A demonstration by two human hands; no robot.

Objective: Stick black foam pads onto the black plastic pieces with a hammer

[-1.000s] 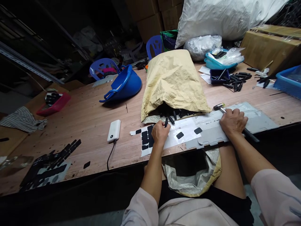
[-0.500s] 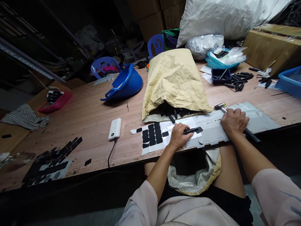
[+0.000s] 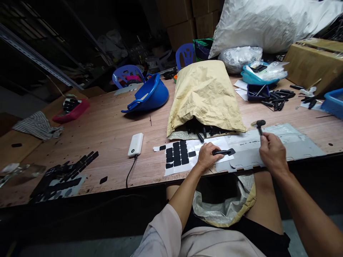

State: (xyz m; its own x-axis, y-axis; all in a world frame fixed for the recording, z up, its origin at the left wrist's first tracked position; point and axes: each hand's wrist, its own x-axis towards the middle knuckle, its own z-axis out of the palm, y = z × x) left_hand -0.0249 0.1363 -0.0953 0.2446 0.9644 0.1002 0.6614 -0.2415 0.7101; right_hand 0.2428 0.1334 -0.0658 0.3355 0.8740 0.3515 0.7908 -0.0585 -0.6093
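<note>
My left hand [image 3: 208, 156] is closed on a slim black rod-like part [image 3: 221, 152], held low over the white paper [image 3: 189, 168]. Beyond the part's far end lies a dark rounded patch [image 3: 232, 151]. To the left, several black rounded rectangles [image 3: 177, 153] are laid out in rows on that paper. My right hand [image 3: 273, 151] grips a small hammer [image 3: 261, 124], head up, above the grey board [image 3: 297, 137]. Dark parts show in the mouth of a yellow paper sack [image 3: 206, 96] beyond my left hand, one black piece [image 3: 200, 137] lying just outside it.
A white power bank [image 3: 136, 144] with a cable lies left of the paper. Farther back are a tilted blue basin [image 3: 154, 94], a pink tray [image 3: 73, 111] and a dark blue box [image 3: 257, 93] beside loose black parts [image 3: 280, 97]. An open sack [image 3: 223, 217] sits at my lap.
My right hand has lifted the hammer off the grey board, its head now raised. My left hand stays on the black part. The whole view has shifted slightly.
</note>
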